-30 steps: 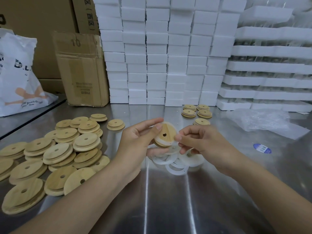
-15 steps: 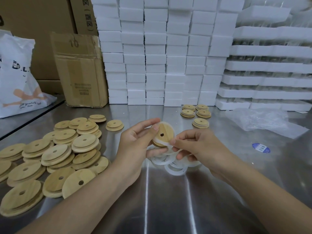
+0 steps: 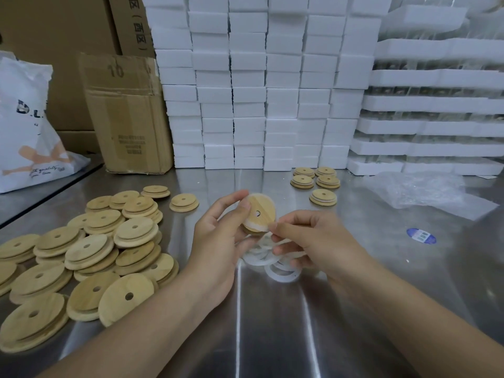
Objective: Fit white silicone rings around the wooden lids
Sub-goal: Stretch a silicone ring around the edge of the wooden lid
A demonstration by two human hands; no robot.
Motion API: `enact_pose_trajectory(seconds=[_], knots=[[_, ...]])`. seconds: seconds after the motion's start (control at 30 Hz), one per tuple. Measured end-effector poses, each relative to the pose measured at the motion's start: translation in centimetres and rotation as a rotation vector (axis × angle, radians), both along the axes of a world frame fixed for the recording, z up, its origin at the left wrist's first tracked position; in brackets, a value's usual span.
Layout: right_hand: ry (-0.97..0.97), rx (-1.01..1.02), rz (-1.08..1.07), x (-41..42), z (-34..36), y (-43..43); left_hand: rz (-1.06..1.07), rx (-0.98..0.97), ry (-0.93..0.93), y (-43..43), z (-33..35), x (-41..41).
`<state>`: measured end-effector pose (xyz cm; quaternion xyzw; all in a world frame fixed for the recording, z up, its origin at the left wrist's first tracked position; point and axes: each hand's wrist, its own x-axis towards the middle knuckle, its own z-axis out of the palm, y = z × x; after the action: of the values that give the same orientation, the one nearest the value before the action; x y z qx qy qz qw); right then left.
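You hold one wooden lid [image 3: 259, 211] above the table [image 3: 272, 336] between both hands, tilted toward you so its rim shows. Your left hand [image 3: 218, 241] grips its left edge to steady it. Your right hand [image 3: 313, 241] pinches the white ring [image 3: 249, 223] at the lid's near-right edge, probably to seat it. Loose rings [image 3: 281, 274] lie just beneath, within easy reach. Bare lids [image 3: 90, 255] are heaped at the left, and a few lids that seem ringed [image 3: 323, 197] sit apart at the far right.

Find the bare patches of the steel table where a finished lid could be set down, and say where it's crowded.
Free: the table between the forearms, and the stretch from the right hand to the blue sticker. Crowded: the wooden lids piled beside the left hand, the silicone rings under both.
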<state>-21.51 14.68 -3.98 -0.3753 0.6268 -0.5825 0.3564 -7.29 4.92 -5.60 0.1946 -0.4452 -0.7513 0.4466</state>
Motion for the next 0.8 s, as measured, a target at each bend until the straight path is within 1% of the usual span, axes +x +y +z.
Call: enact_pose_trajectory(seconds=[0.1, 0.17, 0.3, 0.37, 0.47, 0.57, 0.67, 0.8], knots=[[-0.048, -0.035, -0.052, 0.2, -0.1, -0.1, 0.027, -0.156, -0.116, -0.2, -0.1, 0.1], [-0.022, -0.061, -0.090, 0.1, -0.1, -0.1, 0.059, -0.304, -0.228, -0.5, -0.1, 0.2], [0.152, -0.125, -0.170, -0.3, 0.0, -0.2, 0.046, -0.572, -0.388, -1.0, 0.2, 0.5], [0.228, -0.139, -0.175, -0.4, -0.1, -0.3, 0.041, -0.633, -0.428, -0.9, 0.2, 0.5], [0.262, -0.158, -0.179, -0.4, -0.4, -0.4, 0.044, -0.627, -0.425, -0.9, 0.1, 0.5], [0.260, -0.161, -0.170, -0.5, -0.4, -0.4, 0.043, -0.587, -0.385, -1.0, 0.4, 0.6], [0.189, -0.143, -0.160, -0.8, 0.0, -0.4, 0.018, -0.530, -0.329, -1.0, 0.7, 0.6], [0.049, -0.128, -0.072, -1.2, 0.8, -0.2, -0.010, -0.426, -0.288, -0.9, 0.7, 0.3]])
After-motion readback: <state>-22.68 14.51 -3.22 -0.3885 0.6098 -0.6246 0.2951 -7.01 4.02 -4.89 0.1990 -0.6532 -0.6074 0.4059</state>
